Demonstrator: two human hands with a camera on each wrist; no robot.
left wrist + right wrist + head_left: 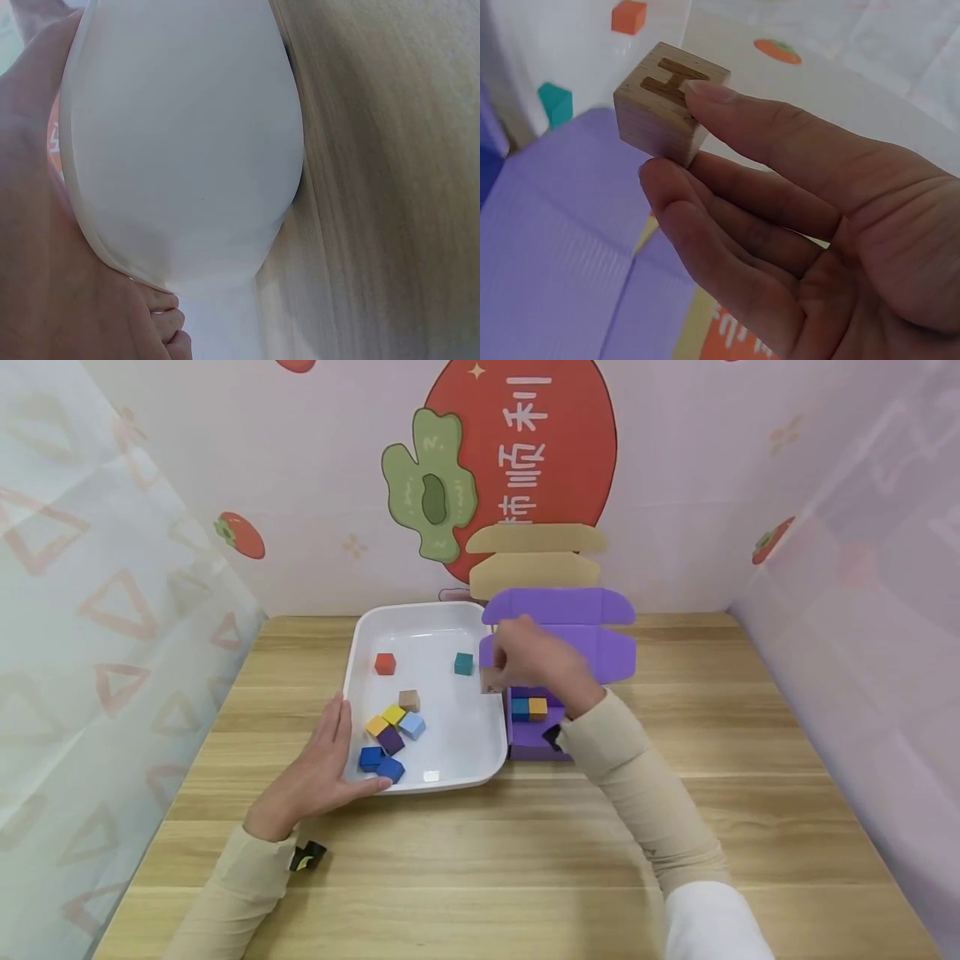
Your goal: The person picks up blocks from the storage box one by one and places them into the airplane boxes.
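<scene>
My right hand (528, 652) pinches a natural-wood letter block (664, 101) between thumb and fingers; a dark "H" shows on its upper face. The hand hovers over the right rim of a white tray (450, 764), beside a purple cardboard box (528, 739). Across the tray's near left corner lies my left hand (318, 772), its fingers straight along the left side and its thumb stretched over the front rim. Inside the tray are a red block (385, 664), a teal block (463, 664), a tan block (408, 700) and several more coloured blocks (390, 741) near the left hand.
The box's purple lid (558, 606) stands open toward the back wall, with tan flaps (536, 575) behind it. A dark teal block (520, 709) and an orange block (537, 709) sit side by side in the box. Both stand on a wooden table (480, 877) enclosed by printed cloth.
</scene>
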